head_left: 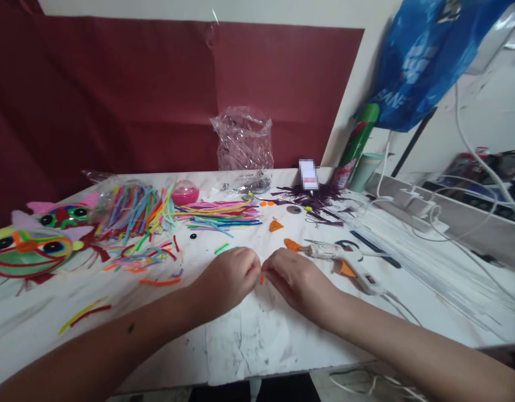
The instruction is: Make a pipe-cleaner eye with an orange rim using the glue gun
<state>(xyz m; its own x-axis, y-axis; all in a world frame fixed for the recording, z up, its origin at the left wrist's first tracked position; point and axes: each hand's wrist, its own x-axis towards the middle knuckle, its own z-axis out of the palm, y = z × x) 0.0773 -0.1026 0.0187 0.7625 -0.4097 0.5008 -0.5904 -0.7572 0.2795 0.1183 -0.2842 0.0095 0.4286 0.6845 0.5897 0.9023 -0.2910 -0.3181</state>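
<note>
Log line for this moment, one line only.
left hand: pinching orange piece | right hand: pinching same piece | glue gun: lying on table, right of hands

A white marbled surface (249,340) carries a loose heap of coloured pipe cleaners (131,209) at the left, beside two painted ball faces (29,251). A pink dome (185,192) sits behind the heap. A white glue gun (345,262) lies at the right, near an orange felt triangle (276,225). Purple threads (311,195) lie farther back. A crumpled clear bag (244,139) stands against the red backdrop (115,95), and a blue bag (424,56) hangs at the upper right.
</note>
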